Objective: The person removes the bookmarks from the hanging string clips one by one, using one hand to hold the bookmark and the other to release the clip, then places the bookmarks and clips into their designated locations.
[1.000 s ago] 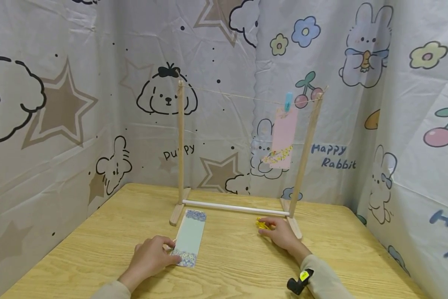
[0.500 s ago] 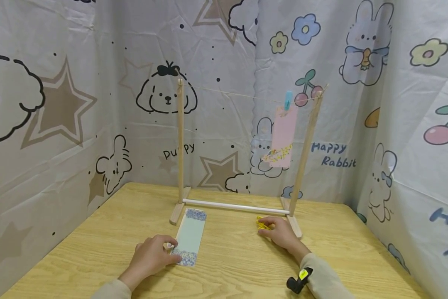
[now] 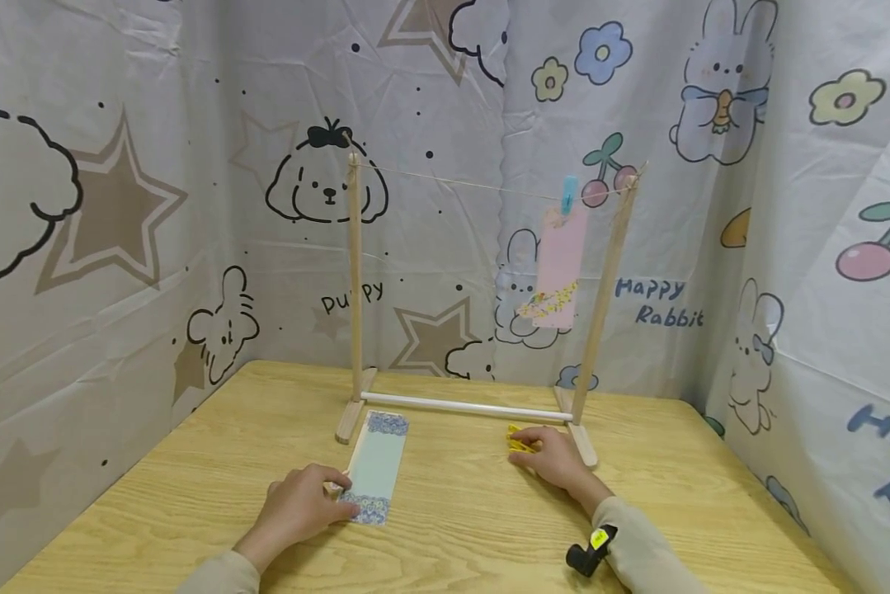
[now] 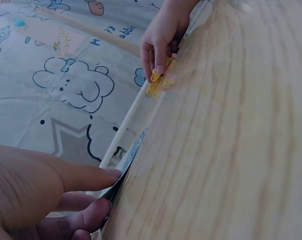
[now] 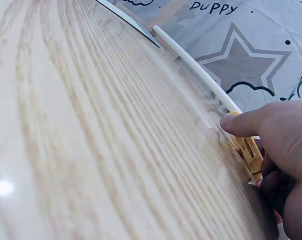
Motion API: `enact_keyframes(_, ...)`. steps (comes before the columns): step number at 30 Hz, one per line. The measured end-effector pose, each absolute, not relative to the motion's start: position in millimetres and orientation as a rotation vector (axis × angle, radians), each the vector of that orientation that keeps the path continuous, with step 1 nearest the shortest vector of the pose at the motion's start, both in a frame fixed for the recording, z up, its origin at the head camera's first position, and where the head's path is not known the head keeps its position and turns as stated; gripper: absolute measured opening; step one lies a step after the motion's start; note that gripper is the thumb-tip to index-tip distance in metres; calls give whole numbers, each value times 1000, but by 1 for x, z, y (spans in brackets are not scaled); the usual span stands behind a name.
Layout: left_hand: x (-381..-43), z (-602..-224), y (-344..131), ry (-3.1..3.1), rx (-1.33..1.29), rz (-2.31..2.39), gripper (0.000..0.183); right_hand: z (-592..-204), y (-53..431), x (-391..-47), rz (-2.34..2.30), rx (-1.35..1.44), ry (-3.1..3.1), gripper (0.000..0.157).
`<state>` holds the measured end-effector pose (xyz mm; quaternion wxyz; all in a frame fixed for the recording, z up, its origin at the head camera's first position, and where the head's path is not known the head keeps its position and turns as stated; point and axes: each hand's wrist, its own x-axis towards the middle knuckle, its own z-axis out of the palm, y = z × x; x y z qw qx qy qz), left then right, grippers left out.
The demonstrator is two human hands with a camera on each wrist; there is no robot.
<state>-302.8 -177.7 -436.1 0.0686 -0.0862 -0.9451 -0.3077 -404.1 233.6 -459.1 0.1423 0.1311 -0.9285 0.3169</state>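
Left hand (image 3: 300,505) pinching edge of mint-green rectangular card (image 3: 378,464) with blue-patterned ends, just inward on tabletop (image 3: 452,511); gripped edge partly hidden. Right hand (image 3: 558,458) pinching yellow plastic clip (image 5: 249,154), mostly covered by fingers. Beyond hands, white printed fabric curtain (image 3: 445,247): "Happy Rabbit"; "Puppy", middle blocked by pale wooden post (image 3: 355,272).

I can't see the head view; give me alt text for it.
The left hand pinches the edge of a pale green card on a wooden table, and the right hand holds a yellow clip. Behind them, a pink card hangs from a string by a blue clip, near the right post of a wooden frame.
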Motion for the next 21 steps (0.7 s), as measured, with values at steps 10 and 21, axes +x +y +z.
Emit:
enact_keyframes(10, -303, -435, -178, -2854, -262, -911, 36, -459, 233, -403, 914, 365, -2681, 29)
enact_keyframes(21, -301, -434, -178, -2850, -270, -914, 35, -458, 232, -401, 895, 377, -2686, 29)
